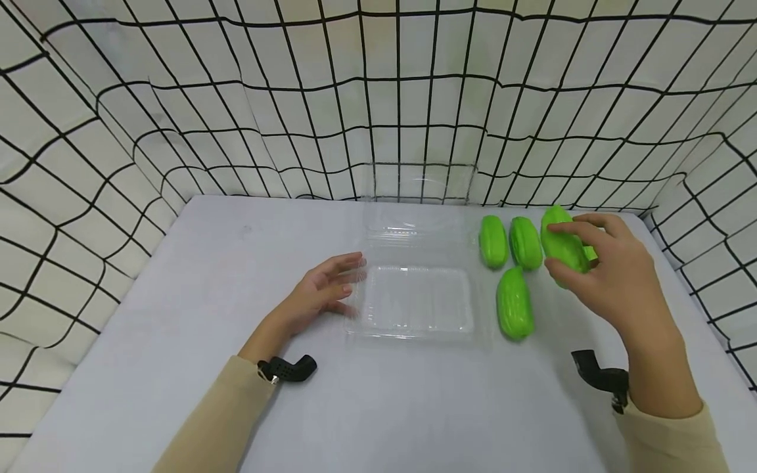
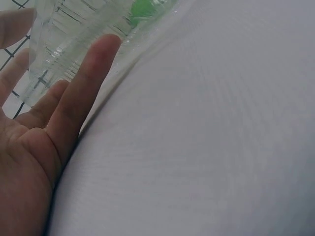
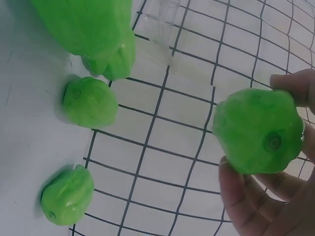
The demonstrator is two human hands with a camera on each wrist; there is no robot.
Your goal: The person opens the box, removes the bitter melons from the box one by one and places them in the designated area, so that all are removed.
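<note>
My right hand grips a bright green, ribbed, oblong toy fruit between thumb and fingers. In the right wrist view, that held fruit shows its dimpled end and is lifted off the table. My left hand reaches to the left edge of a clear plastic clamshell box, its fingers spread loosely. In the left wrist view, the fingers lie at the box's side; whether they press it I cannot tell. The box's lid stands raised at the back.
More green fruits lie right of the box: two side by side, one nearer me, and another partly hidden behind my right hand. Black wire grid panels backed with white surround the white table at the back and sides.
</note>
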